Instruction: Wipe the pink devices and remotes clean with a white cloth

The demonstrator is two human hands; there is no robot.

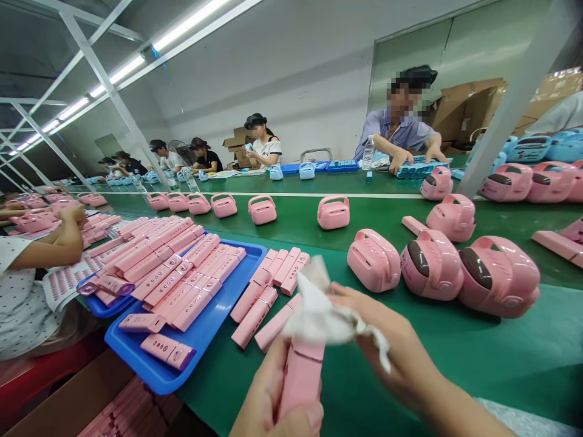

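My left hand is wrapped round the lower part of a pink stick-shaped device, held up over the green bench. A white cloth, smeared by motion, covers its upper end. My right hand grips this cloth between thumb and fingers, pressed against the device. Several matching pink sticks lie on the bench just beyond my hands. Left of them a blue tray holds a heap of the same sticks, some with round buttons showing.
Pink handled speakers stand to the right, with more along the bench. Across it, a person handles blue pieces. A co-worker's arm is at left. A white post rises at right.
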